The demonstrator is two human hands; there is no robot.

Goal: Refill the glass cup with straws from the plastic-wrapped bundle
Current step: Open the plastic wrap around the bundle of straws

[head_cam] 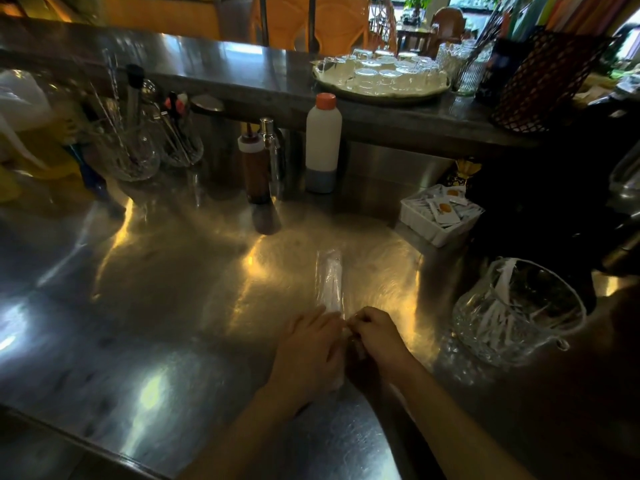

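Observation:
A long plastic-wrapped bundle of straws (330,280) lies on the steel counter (166,306), pointing away from me. My left hand (310,348) rests over its near end and holds it down. My right hand (375,336) pinches the wrapper at the same near end, fingers closed on the plastic. The near part of the bundle is hidden under both hands. To the right stands a cut-glass cup (516,313) holding a few white paper-wrapped straws that lean at angles.
A white box of sachets (440,213) sits behind the cup. A brown squeeze bottle (255,168), a metal shaker (273,157) and a white bottle (322,143) stand at the back. Glass jars of utensils (138,143) are at left. A tray of glasses (381,76) is on the upper ledge.

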